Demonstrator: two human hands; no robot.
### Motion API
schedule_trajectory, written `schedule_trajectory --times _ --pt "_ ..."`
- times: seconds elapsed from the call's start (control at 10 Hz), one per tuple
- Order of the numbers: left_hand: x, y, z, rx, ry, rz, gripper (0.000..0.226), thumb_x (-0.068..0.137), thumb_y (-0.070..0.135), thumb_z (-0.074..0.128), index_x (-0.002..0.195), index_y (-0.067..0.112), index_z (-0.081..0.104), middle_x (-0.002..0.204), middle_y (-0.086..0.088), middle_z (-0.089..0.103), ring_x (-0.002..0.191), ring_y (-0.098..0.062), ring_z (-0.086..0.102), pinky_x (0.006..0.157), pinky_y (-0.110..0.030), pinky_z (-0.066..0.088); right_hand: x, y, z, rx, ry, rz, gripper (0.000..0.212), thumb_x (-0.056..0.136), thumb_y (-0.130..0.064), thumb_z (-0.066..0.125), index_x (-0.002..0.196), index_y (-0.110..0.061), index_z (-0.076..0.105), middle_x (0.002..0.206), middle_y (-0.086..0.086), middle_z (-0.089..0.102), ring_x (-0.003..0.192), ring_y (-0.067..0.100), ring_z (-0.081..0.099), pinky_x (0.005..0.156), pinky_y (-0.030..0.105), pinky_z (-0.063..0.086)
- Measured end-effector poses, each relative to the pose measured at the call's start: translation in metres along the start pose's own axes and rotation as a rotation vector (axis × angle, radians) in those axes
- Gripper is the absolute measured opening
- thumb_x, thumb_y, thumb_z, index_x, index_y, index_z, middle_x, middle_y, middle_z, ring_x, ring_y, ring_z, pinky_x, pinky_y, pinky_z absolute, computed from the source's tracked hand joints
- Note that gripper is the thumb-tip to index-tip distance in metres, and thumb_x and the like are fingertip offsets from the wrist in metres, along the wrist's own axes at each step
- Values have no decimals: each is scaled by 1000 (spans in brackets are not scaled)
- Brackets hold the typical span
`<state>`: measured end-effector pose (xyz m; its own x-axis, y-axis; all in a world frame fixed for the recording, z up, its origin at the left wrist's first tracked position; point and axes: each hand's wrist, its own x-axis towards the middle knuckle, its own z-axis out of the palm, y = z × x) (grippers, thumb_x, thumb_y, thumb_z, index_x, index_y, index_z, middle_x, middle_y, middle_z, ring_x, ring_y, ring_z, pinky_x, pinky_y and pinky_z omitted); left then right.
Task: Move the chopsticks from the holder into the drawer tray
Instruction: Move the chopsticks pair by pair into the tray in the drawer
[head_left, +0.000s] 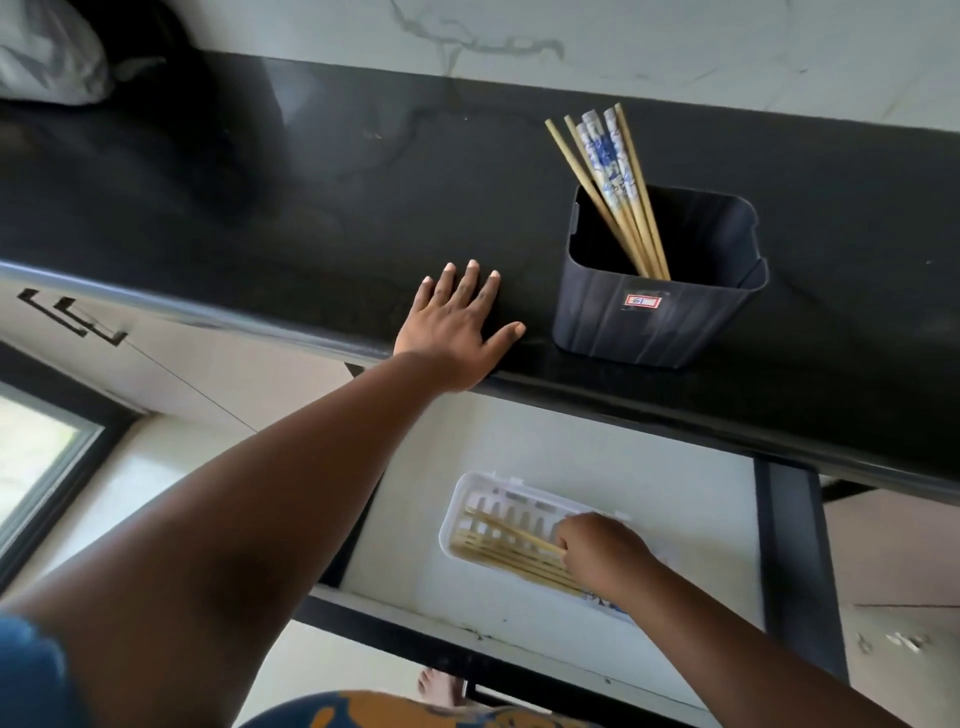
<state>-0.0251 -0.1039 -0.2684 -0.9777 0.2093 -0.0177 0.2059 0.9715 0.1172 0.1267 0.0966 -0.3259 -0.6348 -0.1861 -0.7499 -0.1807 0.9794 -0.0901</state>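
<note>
A dark square holder (655, 317) stands on the black counter and holds several chopsticks (613, 182), some plain bamboo, some with blue-and-white tops. Below, in the open drawer, lies a white slotted tray (470, 506) with several bamboo chopsticks (511, 553) in it. My right hand (602, 553) is over the tray's right part, fingers closed on the ends of those chopsticks. Left of the holder, my left hand (457, 327) rests flat on the counter edge, fingers spread, holding nothing.
The black counter (311, 208) runs across the view, with a pale marble wall behind. The drawer (675, 493) has a white floor and dark side rails (789, 561). A grey bag (47, 57) sits at the far left. Cabinet handles (72, 317) are at left below the counter.
</note>
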Motion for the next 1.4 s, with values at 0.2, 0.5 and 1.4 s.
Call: schedule_trajectory --times 0.2,0.5,1.4 --pt "0 1 0 13 10 11 80 90 71 12 155 26 6 164 -4 2 150 -25 -3 121 -44 -1 2 1 6 -3 35 -67 17 90 -2 51 93 -17 57 99 5 63 88 22 58 56 23 37" --pt "0 1 0 15 4 14 80 90 71 12 155 26 5 164 -3 1 150 -25 -4 121 -44 -2 11 15 29 192 133 -65 18 89 -9 50 100 -17 61 88 -3 58 85 20 61 68 23 40" --pt "5 4 -5 29 -88 -13 78 93 69 15 155 25 -3 164 -3 -7 149 -26 -9 120 -44 -4 -132 41 -193 1020 534 -339 6 84 -18 73 87 -22 77 81 -4 77 65 9 68 59 21 55"
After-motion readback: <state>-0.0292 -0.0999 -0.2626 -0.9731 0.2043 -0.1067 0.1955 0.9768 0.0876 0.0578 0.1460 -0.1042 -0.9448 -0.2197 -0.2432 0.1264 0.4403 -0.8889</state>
